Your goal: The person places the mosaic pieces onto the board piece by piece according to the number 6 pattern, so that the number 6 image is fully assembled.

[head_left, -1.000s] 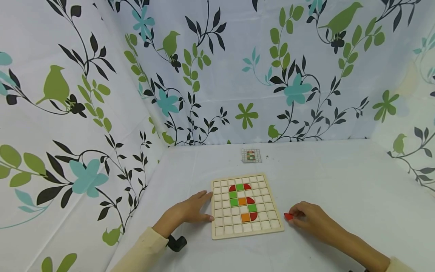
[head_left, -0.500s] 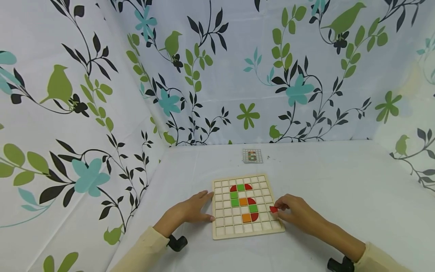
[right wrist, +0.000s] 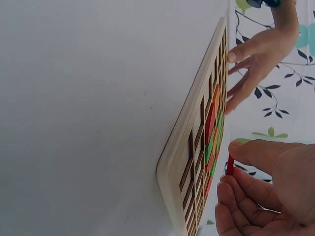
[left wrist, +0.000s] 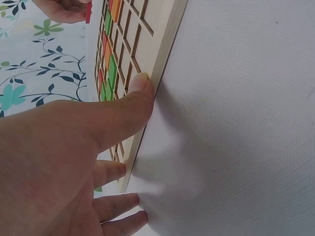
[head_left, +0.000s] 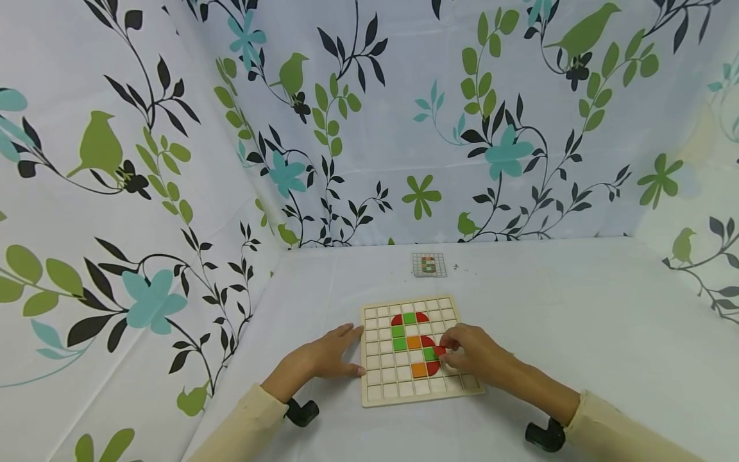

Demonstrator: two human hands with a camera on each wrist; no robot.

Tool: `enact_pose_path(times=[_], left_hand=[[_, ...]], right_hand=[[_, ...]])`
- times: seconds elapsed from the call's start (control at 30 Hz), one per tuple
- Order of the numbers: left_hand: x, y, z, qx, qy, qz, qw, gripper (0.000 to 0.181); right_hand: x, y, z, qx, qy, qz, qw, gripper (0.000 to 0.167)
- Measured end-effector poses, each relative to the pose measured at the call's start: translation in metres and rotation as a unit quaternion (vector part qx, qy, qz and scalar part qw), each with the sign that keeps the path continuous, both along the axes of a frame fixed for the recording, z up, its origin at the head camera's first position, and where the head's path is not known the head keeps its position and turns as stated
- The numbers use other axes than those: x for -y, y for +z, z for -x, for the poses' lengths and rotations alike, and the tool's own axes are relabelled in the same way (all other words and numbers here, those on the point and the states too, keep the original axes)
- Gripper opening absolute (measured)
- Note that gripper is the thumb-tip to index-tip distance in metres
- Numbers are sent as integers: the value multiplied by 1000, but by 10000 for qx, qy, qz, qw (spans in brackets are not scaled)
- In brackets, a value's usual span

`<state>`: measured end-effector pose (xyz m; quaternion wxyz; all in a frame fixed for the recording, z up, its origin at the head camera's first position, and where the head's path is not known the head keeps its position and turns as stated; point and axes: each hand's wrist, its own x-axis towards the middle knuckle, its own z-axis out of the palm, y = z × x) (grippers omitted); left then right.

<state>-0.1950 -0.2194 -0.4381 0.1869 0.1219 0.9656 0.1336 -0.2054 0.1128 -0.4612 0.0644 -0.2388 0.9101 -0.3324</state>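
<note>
A square wooden grid board (head_left: pixel 389 390) lies on the white table. Green square tiles (head_left: pixel 399 344), orange squares (head_left: pixel 418 370) and red round-cornered tiles (head_left: pixel 423 317) sit in some of its cells. My right hand (head_left: pixel 476 350) is over the board's right half, pinching one red tile (right wrist: pixel 230 164) between thumb and fingertips. In the right wrist view that tile is held on edge, above the board surface. At the board's left edge rests my left hand (head_left: pixel 326 353); its thumb (left wrist: pixel 140 84) lies on the rim and its fingers are extended, the index touching the side.
Behind the board lies a small card (head_left: pixel 429 264) printed with a grid and a coloured pattern. A few tiny dark specks (head_left: pixel 456 266) are beside it. Patterned cloth (head_left: pixel 346 128) with leaves and birds hangs at the back and sides of the table.
My right hand has carried the red tile leftward from beside the board's right edge to over the tiles in its middle right. My left hand has stayed on the left edge.
</note>
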Motion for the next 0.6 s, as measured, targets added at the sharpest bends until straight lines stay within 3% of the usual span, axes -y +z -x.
enact_pose_path(times=[0.27,0.6], left_hand=[[2,-2,3,10,-40,39,10000,95],[1,-3,3,14,-52,93,9999,95]], right_hand=[[23,3,-1,-144,309,-86,9994,16],[49,3,-7,103,538,-156,9984,18]])
